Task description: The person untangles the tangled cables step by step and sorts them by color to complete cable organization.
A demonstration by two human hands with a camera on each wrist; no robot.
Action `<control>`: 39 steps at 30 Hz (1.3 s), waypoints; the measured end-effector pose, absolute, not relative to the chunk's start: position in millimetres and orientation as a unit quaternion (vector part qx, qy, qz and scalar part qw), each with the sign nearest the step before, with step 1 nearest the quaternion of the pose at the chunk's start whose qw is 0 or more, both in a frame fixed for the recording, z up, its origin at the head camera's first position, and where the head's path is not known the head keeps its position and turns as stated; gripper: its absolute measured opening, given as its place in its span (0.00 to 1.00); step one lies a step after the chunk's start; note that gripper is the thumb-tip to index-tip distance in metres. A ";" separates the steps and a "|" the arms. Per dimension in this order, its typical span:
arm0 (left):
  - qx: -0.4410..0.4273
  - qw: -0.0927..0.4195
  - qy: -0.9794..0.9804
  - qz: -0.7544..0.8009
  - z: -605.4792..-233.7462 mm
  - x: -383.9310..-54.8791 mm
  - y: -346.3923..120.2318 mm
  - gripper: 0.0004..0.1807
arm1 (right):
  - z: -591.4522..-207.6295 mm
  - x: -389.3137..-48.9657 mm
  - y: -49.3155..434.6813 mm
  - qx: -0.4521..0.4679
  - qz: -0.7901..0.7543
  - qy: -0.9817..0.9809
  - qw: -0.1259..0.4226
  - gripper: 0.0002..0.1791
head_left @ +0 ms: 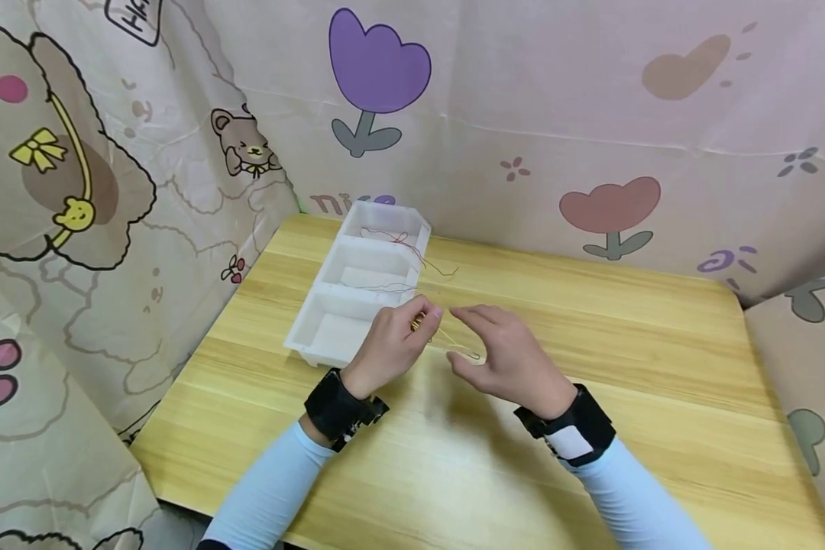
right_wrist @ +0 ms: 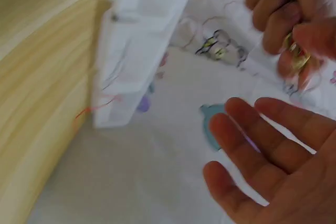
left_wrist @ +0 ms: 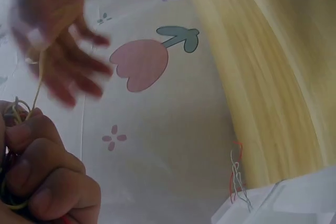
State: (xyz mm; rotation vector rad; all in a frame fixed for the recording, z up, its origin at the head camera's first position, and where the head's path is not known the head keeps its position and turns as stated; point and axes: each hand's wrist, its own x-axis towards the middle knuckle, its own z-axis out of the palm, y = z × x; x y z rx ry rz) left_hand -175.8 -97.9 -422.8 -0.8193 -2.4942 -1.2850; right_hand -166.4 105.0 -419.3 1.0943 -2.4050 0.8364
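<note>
My left hand [head_left: 393, 340] grips a small tangle of thin coloured threads [left_wrist: 17, 113], mostly tucked inside the curled fingers. In the left wrist view, yellow, red and dark strands peek out between them. From this bunch a yellow thread [head_left: 457, 342] runs across to the right and ends in a small loop by the right thumb. My right hand [head_left: 512, 353] hovers just right of the left one, its fingers [right_wrist: 262, 150] spread and relaxed. In the left wrist view the thread overlaps the blurred right hand [left_wrist: 65, 51].
A white three-compartment box [head_left: 309, 302] stands at the back left of the wooden table [head_left: 632, 359]. Red thread [head_left: 402, 241] lies over its far compartment and trails past the right side. Pale thread [head_left: 385, 289] lies across its nearer divider. Printed cloth [head_left: 495, 92] hangs behind.
</note>
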 end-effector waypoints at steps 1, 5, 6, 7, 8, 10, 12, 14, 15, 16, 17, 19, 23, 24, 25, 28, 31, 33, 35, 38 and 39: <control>-0.280 0.114 -0.850 -0.432 -423.1 -175.0 -96.4 0.17 | -417.6 -166.1 100.4 0.390 0.300 -0.853 0.175 0.24; -0.293 0.142 -0.850 -0.414 -423.8 -172.4 -91.6 0.17 | -414.8 -166.0 83.5 0.373 0.331 -0.857 0.132 0.05; -0.295 0.149 -0.850 -0.409 -424.0 -171.9 -91.0 0.16 | -415.1 -166.1 80.3 0.364 0.343 -0.857 0.124 0.05; -0.297 0.157 -0.851 -0.403 -423.9 -171.4 -90.8 0.15 | -415.6 -166.1 77.6 0.354 0.353 -0.857 0.120 0.07; -0.298 0.164 -0.853 -0.395 -424.0 -171.1 -90.9 0.14 | -416.1 -166.0 75.4 0.345 0.364 -0.857 0.117 0.10; -0.295 0.179 -0.857 -0.383 -423.9 -170.6 -92.1 0.13 | -417.4 -165.7 72.5 0.332 0.379 -0.855 0.122 0.12; -0.289 0.190 -0.863 -0.368 -423.2 -170.8 -94.5 0.14 | -420.0 -165.7 71.2 0.332 0.384 -0.852 0.130 0.12; -0.285 0.198 -0.868 -0.354 -422.8 -171.9 -96.6 0.17 | -423.0 -166.2 72.4 0.338 0.381 -0.849 0.141 0.14; -0.286 0.199 -0.870 -0.349 -422.6 -172.5 -97.8 0.19 | -424.9 -166.4 73.5 0.345 0.378 -0.847 0.147 0.15; -0.289 0.200 -0.871 -0.344 -422.4 -173.0 -99.2 0.21 | -426.8 -166.6 74.9 0.352 0.376 -0.843 0.154 0.17; -0.294 0.198 -0.871 -0.340 -422.1 -173.5 -100.4 0.23 | -428.5 -166.7 76.6 0.362 0.374 -0.838 0.163 0.18; -0.306 0.198 -0.871 -0.330 -421.7 -174.5 -103.6 0.26 | -431.6 -166.9 81.2 0.381 0.371 -0.826 0.186 0.20; -0.324 0.202 -0.870 -0.314 -421.8 -177.4 -113.7 0.28 | -436.2 -167.4 95.1 0.410 0.386 -0.797 0.218 0.20; -0.324 0.205 -0.869 -0.312 -421.9 -178.1 -117.0 0.28 | -436.8 -167.1 99.3 0.411 0.392 -0.793 0.221 0.20; -0.323 0.206 -0.869 -0.314 -422.3 -178.8 -120.5 0.28 | -437.6 -166.8 103.6 0.410 0.399 -0.790 0.221 0.20; -0.318 0.205 -0.868 -0.322 -424.0 -179.5 -128.3 0.27 | -439.9 -164.4 114.8 0.403 0.410 -0.790 0.215 0.21; -0.314 0.205 -0.868 -0.327 -425.1 -181.1 -131.6 0.26 | -443.4 -160.4 122.8 0.398 0.417 -0.789 0.212 0.22; -0.313 0.207 -0.871 -0.316 -424.3 -183.6 -134.5 0.26 | -445.0 -157.7 127.2 0.401 0.414 -0.789 0.214 0.22; -0.301 0.215 -0.876 -0.310 -422.9 -187.5 -143.1 0.26 | -443.8 -154.4 133.3 0.397 0.417 -0.789 0.215 0.21; -0.250 0.249 -0.877 -0.325 -421.3 -190.6 -166.0 0.26 | -438.3 -147.9 147.0 0.374 0.437 -0.786 0.224 0.21; -0.230 0.262 -0.875 -0.336 -420.7 -190.0 -174.1 0.27 | -436.3 -146.0 151.8 0.363 0.446 -0.786 0.229 0.21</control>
